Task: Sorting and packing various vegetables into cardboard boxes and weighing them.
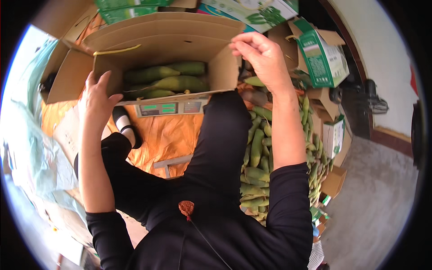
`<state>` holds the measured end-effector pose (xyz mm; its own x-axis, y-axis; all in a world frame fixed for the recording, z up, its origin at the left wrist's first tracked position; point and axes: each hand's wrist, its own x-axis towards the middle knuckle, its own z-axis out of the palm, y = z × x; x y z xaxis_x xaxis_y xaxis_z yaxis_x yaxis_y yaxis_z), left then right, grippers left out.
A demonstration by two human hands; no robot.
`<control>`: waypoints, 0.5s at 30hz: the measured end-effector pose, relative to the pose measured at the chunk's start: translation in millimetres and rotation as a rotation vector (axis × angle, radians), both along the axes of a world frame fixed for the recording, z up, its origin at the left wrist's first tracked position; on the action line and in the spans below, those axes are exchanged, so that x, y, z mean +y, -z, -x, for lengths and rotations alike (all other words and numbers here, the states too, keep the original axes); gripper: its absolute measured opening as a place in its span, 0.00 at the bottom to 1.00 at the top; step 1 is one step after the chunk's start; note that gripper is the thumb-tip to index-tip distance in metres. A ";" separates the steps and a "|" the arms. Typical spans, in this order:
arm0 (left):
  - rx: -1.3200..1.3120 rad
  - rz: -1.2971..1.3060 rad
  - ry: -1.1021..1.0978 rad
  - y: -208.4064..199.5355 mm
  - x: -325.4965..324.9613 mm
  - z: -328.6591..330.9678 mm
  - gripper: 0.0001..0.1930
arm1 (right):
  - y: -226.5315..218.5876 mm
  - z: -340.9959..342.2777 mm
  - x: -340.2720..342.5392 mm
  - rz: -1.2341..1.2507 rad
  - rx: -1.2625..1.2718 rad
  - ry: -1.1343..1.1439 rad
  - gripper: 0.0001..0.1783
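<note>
An open cardboard box (pixel 157 42) stands before me with several long green radishes (pixel 180 83) lying in it. It rests on a scale, whose lit display panel (pixel 166 108) shows below its near edge. My left hand (pixel 96 94) is at the box's near left corner, fingers spread and touching the cardboard. Beside the far right edge of the box, my right hand (pixel 261 56) is raised with thumb and fingertips pinched together; what is between them, if anything, cannot be made out. A yellow cord handle (pixel 117 50) hangs at the box's left wall.
A large heap of green radishes (pixel 258 148) lies to my right, beside my knee. Green and white cartons (pixel 319 58) stand past it. Orange sheeting (pixel 157 135) covers the floor around the scale. Pale plastic film (pixel 45 135) hangs at the left.
</note>
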<state>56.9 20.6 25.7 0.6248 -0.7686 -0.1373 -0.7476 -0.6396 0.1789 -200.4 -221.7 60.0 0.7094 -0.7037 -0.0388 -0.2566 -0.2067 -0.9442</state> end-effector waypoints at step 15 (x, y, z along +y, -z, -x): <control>0.038 0.004 0.044 11.5 -7.2 -2.6 0.29 | 309.8 276.4 121.4 -0.257 0.588 0.575 0.07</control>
